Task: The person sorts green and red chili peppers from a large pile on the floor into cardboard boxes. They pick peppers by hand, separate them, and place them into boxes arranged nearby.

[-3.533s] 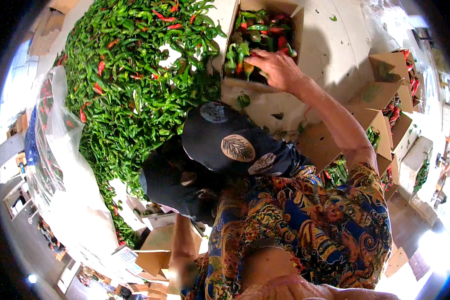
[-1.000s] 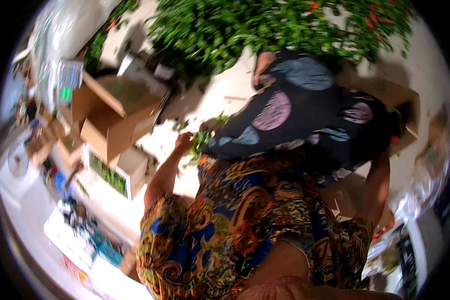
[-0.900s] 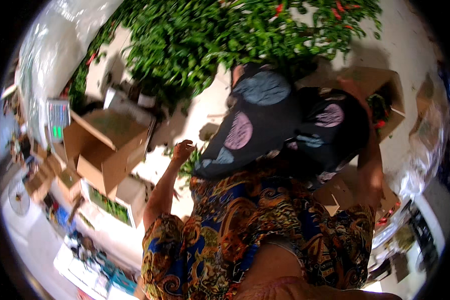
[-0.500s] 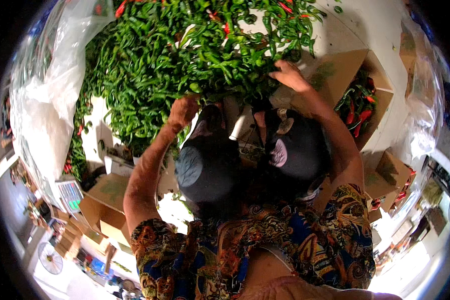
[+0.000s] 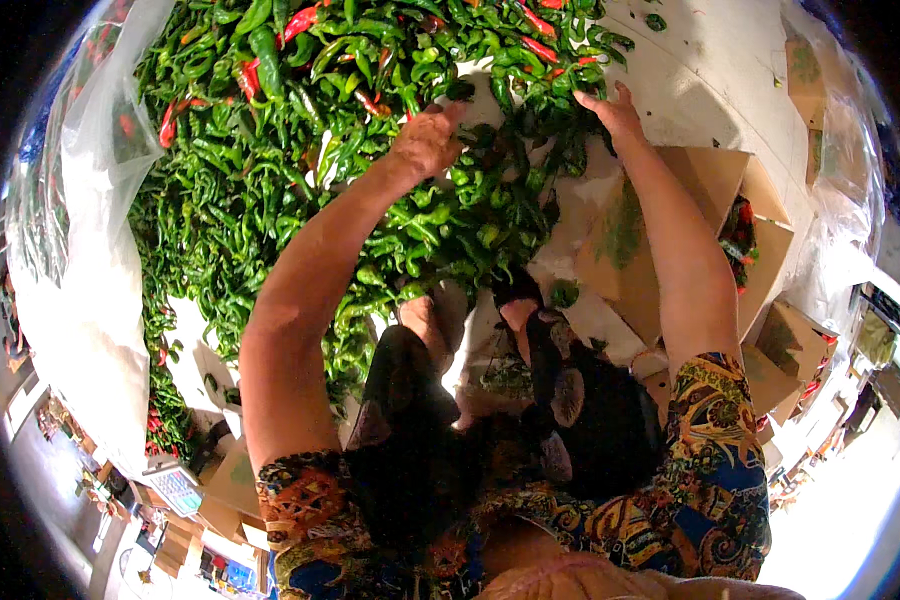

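Note:
A broad heap of green peppers (image 5: 240,200), with some red peppers (image 5: 253,78) among them, covers the pale floor before me. Over the middle of the heap, my left hand (image 5: 428,145) is partly curled with its fingers apart. A dark green pepper (image 5: 460,90) lies at its fingertips; I cannot make out any grip on it. At the heap's right edge my right hand (image 5: 615,118) is open, thumb and finger spread beside green peppers. Both palms are turned from view.
Close by my right forearm stands an open cardboard box (image 5: 670,210) with red and green peppers inside. Clear plastic sheeting (image 5: 100,240) borders the heap on the left. A scale-like device with a keypad (image 5: 175,490) is at lower left. My foot (image 5: 518,310) is at the heap's near edge.
Both hands have reached farther forward into the heap. The left has also moved right, from the near edge to the middle. My view has shifted, with more floor showing between the peppers.

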A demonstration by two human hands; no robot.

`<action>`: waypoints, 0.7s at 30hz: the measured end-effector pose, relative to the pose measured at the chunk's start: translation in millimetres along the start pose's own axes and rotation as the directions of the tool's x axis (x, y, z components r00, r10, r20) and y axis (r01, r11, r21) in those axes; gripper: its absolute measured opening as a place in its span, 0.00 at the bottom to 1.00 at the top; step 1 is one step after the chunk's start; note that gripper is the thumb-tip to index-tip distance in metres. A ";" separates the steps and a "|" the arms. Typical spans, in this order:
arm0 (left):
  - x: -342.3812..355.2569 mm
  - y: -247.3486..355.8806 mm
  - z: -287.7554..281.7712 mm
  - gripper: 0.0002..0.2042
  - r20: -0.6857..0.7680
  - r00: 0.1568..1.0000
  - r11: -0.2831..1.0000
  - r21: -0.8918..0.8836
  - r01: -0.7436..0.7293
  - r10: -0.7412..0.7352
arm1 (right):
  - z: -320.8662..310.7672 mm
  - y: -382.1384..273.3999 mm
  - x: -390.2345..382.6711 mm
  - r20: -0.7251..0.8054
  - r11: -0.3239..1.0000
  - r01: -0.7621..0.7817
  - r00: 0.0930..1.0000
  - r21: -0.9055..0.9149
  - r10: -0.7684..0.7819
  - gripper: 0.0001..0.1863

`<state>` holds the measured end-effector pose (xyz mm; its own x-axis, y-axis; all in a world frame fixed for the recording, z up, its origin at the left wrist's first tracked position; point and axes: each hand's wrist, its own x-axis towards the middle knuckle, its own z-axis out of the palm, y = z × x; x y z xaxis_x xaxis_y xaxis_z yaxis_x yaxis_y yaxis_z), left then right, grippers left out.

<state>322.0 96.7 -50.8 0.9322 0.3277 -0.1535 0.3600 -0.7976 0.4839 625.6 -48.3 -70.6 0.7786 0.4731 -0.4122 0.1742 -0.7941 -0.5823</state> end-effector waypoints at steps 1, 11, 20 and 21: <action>18.7 -10.7 3.8 0.32 0.009 1.000 0.993 -0.117 0.015 -0.014 | -2.5 -3.8 8.3 0.016 1.000 0.020 1.000 0.019 -0.020 0.65; 103.3 -8.6 56.3 0.40 -0.209 0.904 0.916 -0.237 0.323 -0.373 | 43.1 -38.2 -8.8 0.416 0.994 0.112 0.904 -0.014 -0.096 0.62; -12.0 -26.2 75.4 0.27 0.002 0.968 0.371 -0.924 0.098 -0.251 | 85.9 -89.4 -95.0 0.607 0.813 0.535 0.575 0.228 -0.548 0.38; -28.2 -10.8 66.2 0.25 0.034 0.970 0.332 -0.936 0.115 -0.239 | 95.6 -87.5 -104.0 0.596 0.750 0.637 0.537 0.178 -0.597 0.36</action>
<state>294.2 62.6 -108.7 0.8197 0.4916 -0.2941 0.1927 0.2469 0.9497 471.7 8.4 -43.7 -0.0452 0.9554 -0.2917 0.5192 -0.2270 -0.8239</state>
